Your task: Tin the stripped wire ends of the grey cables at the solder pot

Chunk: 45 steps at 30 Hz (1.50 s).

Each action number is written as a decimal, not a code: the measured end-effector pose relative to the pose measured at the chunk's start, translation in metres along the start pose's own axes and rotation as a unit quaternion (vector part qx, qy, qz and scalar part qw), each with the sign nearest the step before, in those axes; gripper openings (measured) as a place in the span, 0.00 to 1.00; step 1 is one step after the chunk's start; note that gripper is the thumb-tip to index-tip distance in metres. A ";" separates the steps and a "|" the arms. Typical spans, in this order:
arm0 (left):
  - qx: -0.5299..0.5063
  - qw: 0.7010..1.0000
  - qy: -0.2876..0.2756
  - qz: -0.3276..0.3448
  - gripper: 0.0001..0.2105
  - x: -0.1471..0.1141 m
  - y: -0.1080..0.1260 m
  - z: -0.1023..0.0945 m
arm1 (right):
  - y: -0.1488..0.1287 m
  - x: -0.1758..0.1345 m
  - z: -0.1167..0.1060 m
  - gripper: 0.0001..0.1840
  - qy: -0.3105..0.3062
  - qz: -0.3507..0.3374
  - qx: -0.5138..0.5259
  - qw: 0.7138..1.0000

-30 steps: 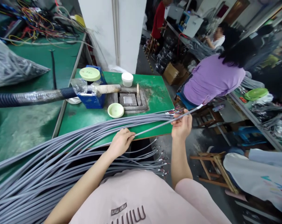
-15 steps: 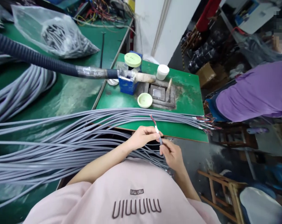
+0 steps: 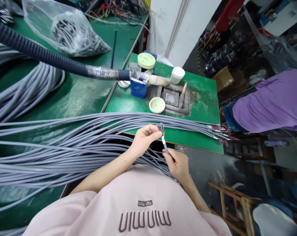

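In front of my chest, my right hand (image 3: 176,161) grips the grey sheath of one cable (image 3: 165,146) between thumb and fingers. A white band sits near its end, and thin colored wires (image 3: 162,127) fan out above it. My left hand (image 3: 147,137) pinches some of these wires between thumb and forefinger. Just beyond my hands, a bundle of grey cables (image 3: 128,118) runs across the green bench, with stripped ends (image 3: 224,132) at the right. More grey cables (image 3: 72,167) lie under and beside my left forearm.
A square metal pot (image 3: 171,97) is set into the bench, with a flat stick (image 3: 182,95) beside it. Around it are a pale green dish (image 3: 157,105), a white tub (image 3: 177,75) and a ribbed hose (image 3: 99,72). A person in purple (image 3: 271,101) is at the right.
My left hand has moved from the white band up to the wires. The wires, bunched before, are now spread apart. My right hand keeps hold of the cable.
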<state>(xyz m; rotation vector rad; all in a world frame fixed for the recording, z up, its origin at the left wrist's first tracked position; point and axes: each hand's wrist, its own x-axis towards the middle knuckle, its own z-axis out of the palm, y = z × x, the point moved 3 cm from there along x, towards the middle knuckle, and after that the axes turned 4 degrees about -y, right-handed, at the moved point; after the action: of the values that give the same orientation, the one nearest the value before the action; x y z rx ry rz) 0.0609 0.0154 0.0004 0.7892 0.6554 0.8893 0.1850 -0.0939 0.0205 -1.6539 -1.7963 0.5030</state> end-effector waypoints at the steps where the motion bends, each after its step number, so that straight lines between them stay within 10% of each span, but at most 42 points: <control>1: -0.001 1.000 0.005 0.004 0.13 0.000 0.001 -0.001 | -0.001 0.001 0.001 0.11 0.001 -0.005 -0.002 1.000; 10: -0.029 0.999 0.015 -0.018 0.12 0.000 -0.006 -0.002 | 0.000 0.000 0.002 0.11 0.009 -0.002 -0.005 1.000; 19: -0.171 0.969 -0.096 -0.151 0.06 -0.004 -0.019 0.009 | -0.002 -0.004 0.009 0.13 -0.003 -0.106 -0.089 0.990; 45: -0.143 0.973 -0.160 -0.086 0.04 0.001 -0.006 -0.001 | -0.003 0.000 0.008 0.15 -0.009 -0.117 -0.069 0.991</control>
<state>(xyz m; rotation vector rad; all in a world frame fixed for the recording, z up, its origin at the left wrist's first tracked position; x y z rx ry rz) 0.0632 0.0139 -0.0046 0.5884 0.2956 0.6603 0.1774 -0.0932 0.0163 -1.5029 -2.0463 0.2969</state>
